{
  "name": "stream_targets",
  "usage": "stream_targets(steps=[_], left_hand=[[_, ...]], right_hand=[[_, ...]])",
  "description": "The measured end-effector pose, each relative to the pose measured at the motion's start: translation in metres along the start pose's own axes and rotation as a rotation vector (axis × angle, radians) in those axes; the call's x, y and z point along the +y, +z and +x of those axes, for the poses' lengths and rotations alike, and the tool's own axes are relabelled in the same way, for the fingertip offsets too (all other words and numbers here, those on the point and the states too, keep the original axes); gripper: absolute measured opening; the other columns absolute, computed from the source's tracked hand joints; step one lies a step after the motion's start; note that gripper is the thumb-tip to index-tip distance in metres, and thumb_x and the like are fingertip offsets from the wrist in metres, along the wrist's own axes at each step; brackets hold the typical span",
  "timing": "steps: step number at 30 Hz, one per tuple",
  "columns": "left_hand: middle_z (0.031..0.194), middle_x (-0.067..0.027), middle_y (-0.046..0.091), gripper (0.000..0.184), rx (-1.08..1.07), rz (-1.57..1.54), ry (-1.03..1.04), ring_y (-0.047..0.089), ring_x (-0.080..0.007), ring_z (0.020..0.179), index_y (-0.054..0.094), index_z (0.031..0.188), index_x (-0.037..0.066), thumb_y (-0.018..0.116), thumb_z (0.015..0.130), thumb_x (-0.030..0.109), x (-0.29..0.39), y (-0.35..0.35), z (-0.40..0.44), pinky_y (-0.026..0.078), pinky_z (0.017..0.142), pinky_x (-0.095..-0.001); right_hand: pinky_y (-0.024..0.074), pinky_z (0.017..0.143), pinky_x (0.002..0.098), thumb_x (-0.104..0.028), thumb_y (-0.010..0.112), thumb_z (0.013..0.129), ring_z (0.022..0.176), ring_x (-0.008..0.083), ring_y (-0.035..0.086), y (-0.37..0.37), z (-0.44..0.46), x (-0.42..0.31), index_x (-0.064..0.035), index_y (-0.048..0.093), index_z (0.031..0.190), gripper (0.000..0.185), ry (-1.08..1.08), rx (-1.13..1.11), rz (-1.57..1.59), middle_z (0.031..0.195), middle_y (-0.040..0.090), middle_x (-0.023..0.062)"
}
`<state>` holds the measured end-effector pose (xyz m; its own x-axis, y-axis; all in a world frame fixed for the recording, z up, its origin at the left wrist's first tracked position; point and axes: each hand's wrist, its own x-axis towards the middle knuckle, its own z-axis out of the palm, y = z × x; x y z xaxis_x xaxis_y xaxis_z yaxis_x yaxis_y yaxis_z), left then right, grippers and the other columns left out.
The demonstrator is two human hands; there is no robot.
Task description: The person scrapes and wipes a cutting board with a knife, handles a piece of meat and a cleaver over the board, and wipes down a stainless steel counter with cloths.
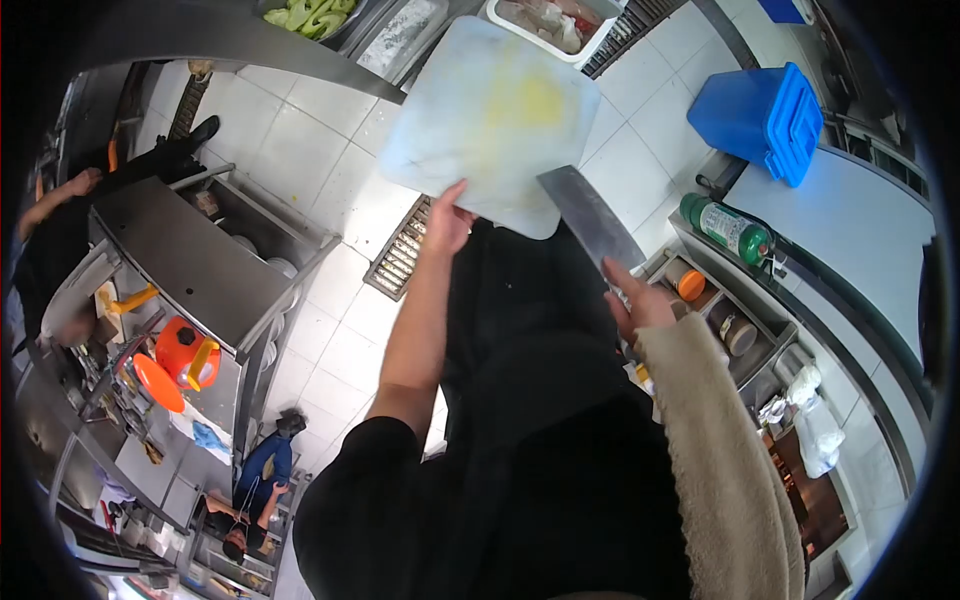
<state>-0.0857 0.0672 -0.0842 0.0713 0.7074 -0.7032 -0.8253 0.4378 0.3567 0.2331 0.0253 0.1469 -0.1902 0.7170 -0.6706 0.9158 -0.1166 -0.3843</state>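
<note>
My left hand (448,222) grips the near edge of a white cutting board (440,120), thumb on the top face and the other fingers partly hidden. The board is bare, with a yellow stain on its surface, and is held out ahead of me. In my right hand (640,303) is a cleaver (592,215) with a broad grey blade. Its handle is hidden by my fingers, and the blade's far end is beside the board's right corner. A beige towel (715,450) hangs along my right arm.
Beyond the board stands a white tub (603,40) of what looks like raw meat, near green vegetables (305,15). On the right are a blue lidded bin (735,115), a green bottle (725,225) and a counter (840,220). Two people, one sleeved arm (50,205) visible, are at left.
</note>
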Motion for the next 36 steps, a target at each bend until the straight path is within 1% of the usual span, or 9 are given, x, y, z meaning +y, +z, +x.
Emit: stream_targets(steps=[6,15,20,24,27,28,32,34,36], left_hand=[[0.136,-0.0106,0.064,0.040,0.043,-0.183,0.062,0.061,-0.0255,0.126,0.055,0.137,0.002,0.060,0.102,0.021,-0.058,0.047,-0.031,0.049,0.105,-0.0418],[0.154,-0.0095,0.049,0.064,-0.105,-0.187,0.100,0.047,-0.0264,0.142,0.039,0.154,0.009,0.046,0.108,0.052,-0.053,0.061,-0.048,0.039,0.116,-0.0474],[0.155,-0.0099,0.049,0.064,-0.106,-0.147,0.105,0.046,-0.0270,0.143,0.037,0.155,0.008,0.043,0.109,0.053,-0.045,0.057,-0.048,0.038,0.117,-0.0478],[0.155,-0.0102,0.049,0.066,-0.121,-0.112,0.096,0.045,-0.0283,0.144,0.037,0.155,0.007,0.043,0.108,0.053,-0.046,0.060,-0.049,0.038,0.118,-0.0473],[0.156,-0.0109,0.047,0.066,-0.090,-0.103,0.099,0.044,-0.0287,0.144,0.036,0.155,0.007,0.041,0.109,0.054,-0.047,0.064,-0.051,0.037,0.118,-0.0474],[0.156,-0.0111,0.047,0.067,-0.078,-0.106,0.099,0.044,-0.0289,0.144,0.036,0.156,0.006,0.041,0.109,0.054,-0.046,0.064,-0.049,0.037,0.118,-0.0474],[0.157,-0.0109,0.046,0.069,-0.116,-0.136,0.090,0.044,-0.0290,0.145,0.035,0.156,0.006,0.039,0.108,0.056,-0.046,0.057,-0.044,0.037,0.118,-0.0475],[0.157,-0.0110,0.046,0.069,-0.112,-0.152,0.085,0.044,-0.0290,0.145,0.035,0.156,0.006,0.039,0.108,0.056,-0.045,0.057,-0.044,0.037,0.118,-0.0476],[0.157,-0.0114,0.047,0.070,-0.085,-0.165,0.079,0.044,-0.0289,0.145,0.035,0.156,0.006,0.040,0.108,0.057,-0.043,0.060,-0.044,0.038,0.118,-0.0477]], right_hand=[[0.0551,0.091,0.0464,-0.017,0.065,0.098,0.108,0.0397,0.068,-0.019,-0.045,-0.047,-0.0165,0.053,0.147,0.050,-0.015,-0.094,-0.053,0.121,0.071,0.0192],[0.0553,0.089,0.0467,-0.018,0.065,0.098,0.104,0.0402,0.069,-0.021,-0.030,-0.063,-0.0144,0.054,0.146,0.049,-0.087,-0.074,-0.024,0.115,0.072,0.0203],[0.0548,0.084,0.0537,-0.024,0.059,0.099,0.097,0.0463,0.069,-0.008,0.057,-0.063,-0.0142,0.052,0.148,0.050,-0.115,-0.020,0.056,0.107,0.072,0.0258],[0.0540,0.090,0.0495,-0.022,0.058,0.100,0.106,0.0446,0.068,0.000,0.210,-0.054,-0.0105,0.053,0.148,0.049,-0.309,0.169,0.117,0.124,0.066,0.0283],[0.0549,0.091,0.0478,-0.023,0.053,0.099,0.105,0.0427,0.069,-0.046,0.243,-0.081,-0.0046,0.058,0.141,0.046,-0.228,0.138,0.138,0.120,0.068,0.0274],[0.0551,0.091,0.0475,-0.024,0.054,0.099,0.105,0.0426,0.069,-0.050,0.244,-0.075,-0.0043,0.058,0.140,0.046,-0.260,0.169,0.137,0.121,0.069,0.0271],[0.0556,0.065,0.0422,-0.023,0.060,0.100,0.059,0.0255,0.064,-0.070,0.149,-0.053,-0.0132,0.054,0.148,0.050,-0.264,0.132,0.137,0.074,0.069,0.0180],[0.0564,0.075,0.0429,-0.022,0.062,0.100,0.072,0.0304,0.069,-0.070,0.075,-0.058,-0.0155,0.052,0.150,0.052,-0.099,-0.011,0.068,0.090,0.072,0.0213],[0.0559,0.084,0.0454,-0.023,0.062,0.100,0.085,0.0376,0.071,-0.041,0.033,-0.035,-0.0166,0.051,0.151,0.052,-0.257,0.042,0.024,0.109,0.072,0.0221]])
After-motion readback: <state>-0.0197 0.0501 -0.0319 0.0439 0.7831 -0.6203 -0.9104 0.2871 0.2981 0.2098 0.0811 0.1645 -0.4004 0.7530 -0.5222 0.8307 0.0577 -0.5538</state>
